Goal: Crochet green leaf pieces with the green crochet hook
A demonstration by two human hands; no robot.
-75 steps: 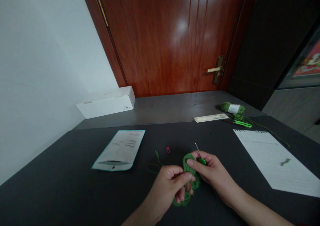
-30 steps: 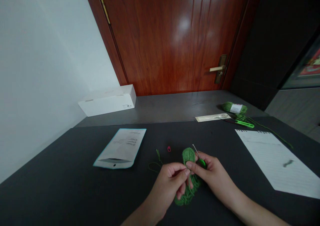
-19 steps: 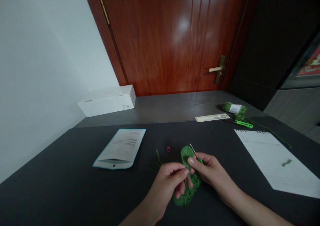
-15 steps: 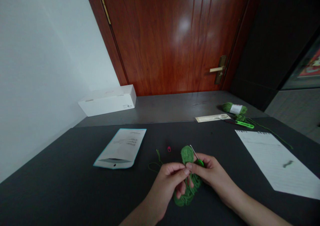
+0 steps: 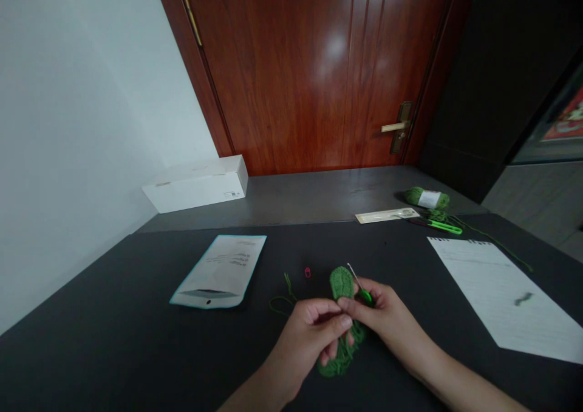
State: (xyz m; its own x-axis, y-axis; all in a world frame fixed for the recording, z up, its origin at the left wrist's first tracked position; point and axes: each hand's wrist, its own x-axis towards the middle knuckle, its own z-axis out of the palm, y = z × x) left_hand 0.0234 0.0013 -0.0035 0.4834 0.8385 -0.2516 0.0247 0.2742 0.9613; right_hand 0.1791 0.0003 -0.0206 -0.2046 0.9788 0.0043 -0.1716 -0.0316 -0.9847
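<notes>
A small oval of green crochet work (image 5: 341, 282) stands up between my two hands in the head view. My left hand (image 5: 314, 330) is closed, pinching its lower edge with thumb and fingers. Closed too, my right hand (image 5: 376, 305) grips a crochet hook (image 5: 365, 295) with a green handle, its metal tip pointing up and left beside the piece. The right thumb also touches the crochet. Loose green yarn (image 5: 339, 360) hangs in a bundle below the fingers, partly hidden by them. A yarn tail (image 5: 289, 285) lies left of the left hand.
A pink stitch marker (image 5: 308, 273) lies just beyond my hands. To the left are a white pouch (image 5: 223, 269) and a white box (image 5: 200, 187). At right lie a paper sheet (image 5: 505, 296), a yarn ball (image 5: 428, 198), green-handled snips (image 5: 444, 226) and a narrow packet (image 5: 385, 216).
My left thumb has shifted slightly to the right across the work. The hook and right hand have barely moved, and the loose yarn below shows less on the right.
</notes>
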